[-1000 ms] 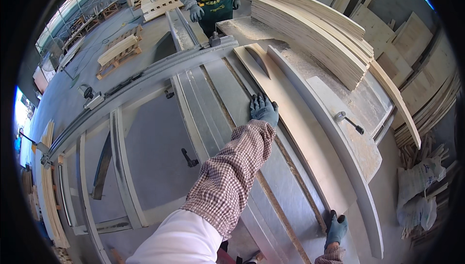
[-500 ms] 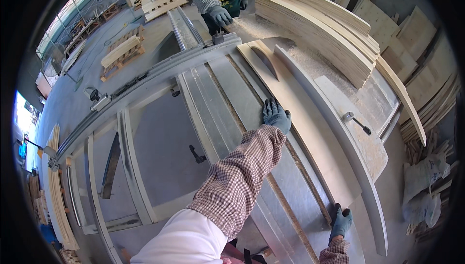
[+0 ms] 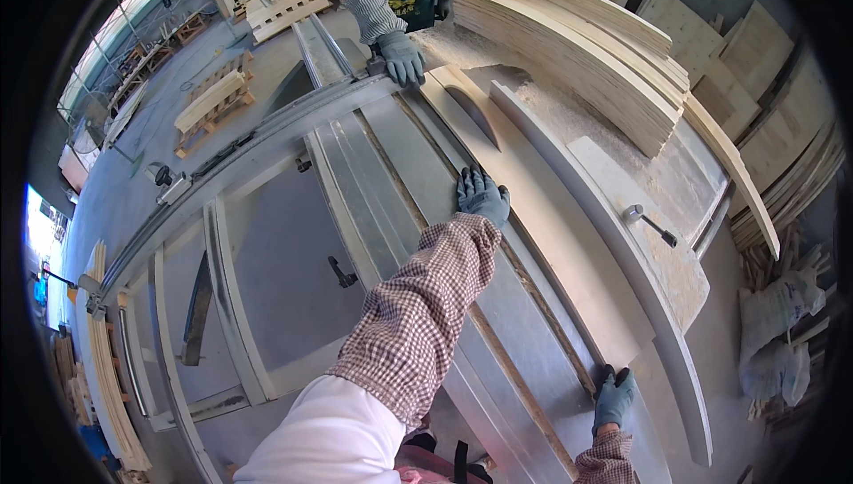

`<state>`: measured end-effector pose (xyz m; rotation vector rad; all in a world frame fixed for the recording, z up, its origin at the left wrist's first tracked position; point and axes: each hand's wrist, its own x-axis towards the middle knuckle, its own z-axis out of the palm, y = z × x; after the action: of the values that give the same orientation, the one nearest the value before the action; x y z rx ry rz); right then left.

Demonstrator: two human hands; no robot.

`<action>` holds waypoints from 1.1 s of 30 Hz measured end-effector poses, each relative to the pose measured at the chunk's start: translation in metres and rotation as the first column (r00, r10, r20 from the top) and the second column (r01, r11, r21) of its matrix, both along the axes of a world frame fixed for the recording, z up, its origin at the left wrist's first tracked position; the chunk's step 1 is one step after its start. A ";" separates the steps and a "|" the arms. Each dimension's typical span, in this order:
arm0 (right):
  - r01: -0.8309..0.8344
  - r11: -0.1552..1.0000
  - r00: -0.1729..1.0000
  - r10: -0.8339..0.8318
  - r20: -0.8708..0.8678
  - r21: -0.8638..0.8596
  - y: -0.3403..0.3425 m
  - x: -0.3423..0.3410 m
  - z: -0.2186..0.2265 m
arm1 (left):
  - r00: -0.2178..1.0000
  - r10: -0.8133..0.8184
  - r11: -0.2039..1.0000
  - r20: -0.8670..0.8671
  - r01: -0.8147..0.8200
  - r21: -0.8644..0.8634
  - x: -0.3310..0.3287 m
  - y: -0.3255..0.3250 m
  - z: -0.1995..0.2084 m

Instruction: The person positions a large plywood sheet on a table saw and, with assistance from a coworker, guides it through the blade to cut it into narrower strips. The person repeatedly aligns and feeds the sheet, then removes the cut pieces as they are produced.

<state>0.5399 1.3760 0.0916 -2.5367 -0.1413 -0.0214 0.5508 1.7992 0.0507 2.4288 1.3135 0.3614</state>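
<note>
A long, pale wooden board (image 3: 569,226) lies lengthwise on a metal sliding saw table (image 3: 426,173), alongside a straight metal fence (image 3: 591,218). My left hand (image 3: 482,196), in a grey-blue glove, rests flat at the board's left edge with its fingers stretched forward. At the near end of the board, my right hand (image 3: 614,397) wears a similar glove; its bent fingers and thumb are at the board's corner. Toward the far end, a curved fin-shaped piece (image 3: 477,115) stands up along the board. Across the table, a co-worker's gloved hand (image 3: 402,59) hangs over the board's far end.
A stack of thick plywood strips (image 3: 569,53) sits beyond the fence on a sawdust-covered surface. A black-handled lever (image 3: 653,225) sticks out there. At left is an open metal frame (image 3: 235,302); pallets (image 3: 213,102) stand on the floor. White sacks (image 3: 777,333) lie at right.
The co-worker's hand has come down and nearer, to the board's far end. Both my hands keep their places on the board while the whole view shifts slightly.
</note>
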 end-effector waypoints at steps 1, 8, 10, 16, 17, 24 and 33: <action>-0.006 1.000 1.000 0.006 0.026 0.005 0.001 -0.001 0.001 | 1.000 0.001 1.000 0.005 -0.001 0.003 -0.001 0.004 0.001; 0.035 0.999 0.998 -0.033 -0.056 0.035 0.008 -0.006 0.012 | 0.935 -0.041 0.979 0.353 0.108 -0.173 -0.035 0.025 -0.007; -0.013 1.000 0.999 0.013 -0.030 -0.002 0.022 -0.007 0.012 | 0.842 -0.022 0.960 0.539 0.169 -0.225 -0.061 0.029 -0.007; 0.055 0.998 0.992 -0.052 -0.115 0.026 0.026 -0.004 0.005 | 0.887 -0.221 0.974 0.406 0.181 0.134 -0.214 -0.063 0.015; 0.048 0.999 0.994 -0.046 -0.095 0.015 0.029 -0.006 0.004 | 0.921 -0.194 0.975 0.337 0.145 0.165 -0.252 -0.070 0.014; 0.077 0.993 0.995 -0.082 -0.051 -0.093 0.057 0.000 0.017 | 0.910 0.156 0.979 -0.385 -0.193 -0.060 -0.461 -0.055 -0.019; 0.074 0.982 0.995 -0.083 -0.046 -0.173 0.087 0.006 0.050 | 0.806 0.116 0.935 -0.581 -0.286 -0.211 -0.456 -0.014 0.004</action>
<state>0.5456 1.4631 0.1416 -2.7107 -0.0221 0.0279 0.0944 1.7854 0.0548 2.2159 1.7265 -0.5192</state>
